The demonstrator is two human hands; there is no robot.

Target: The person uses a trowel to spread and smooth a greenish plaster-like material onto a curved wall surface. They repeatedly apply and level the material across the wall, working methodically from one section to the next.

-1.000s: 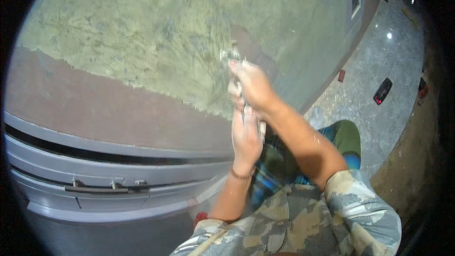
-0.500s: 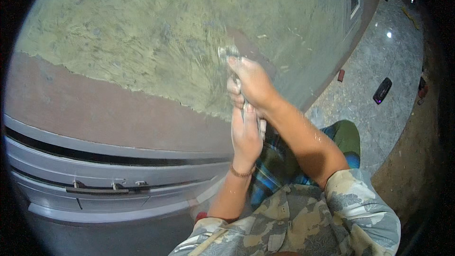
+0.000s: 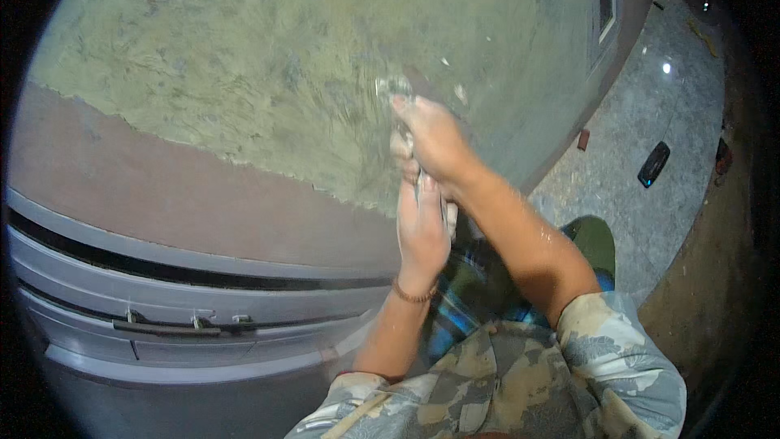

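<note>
Both my hands are closed, one above the other, on a scraper (image 3: 392, 86) with a pale metal head. My right hand (image 3: 439, 142) grips it close to the head, thumb stretched along it. Behind, my left hand (image 3: 424, 228) wraps the lower end of the handle, most of which is hidden by fingers. The scraper's head lies against a large curved panel (image 3: 268, 57) coated in rough yellow-green filler. A reddish-brown patch (image 3: 420, 81) shows just beside the head, and pale flecks (image 3: 461, 94) are near it. Blur hides the blade's edge.
Below the filler's ragged edge runs a brownish strip (image 3: 162, 187), then grey vehicle bodywork (image 3: 268, 309) with a dark gap. To the right, on the grey floor (image 3: 682, 106), lie a black oblong device (image 3: 653, 164) and a small reddish block (image 3: 583, 140). My bent knee (image 3: 593, 244) is beside my right arm.
My hands keep the same hold in nearly the same place. The pale flecks have shifted, and less of the reddish-brown patch shows beside the scraper. The small light on the black device turned from purple to blue.
</note>
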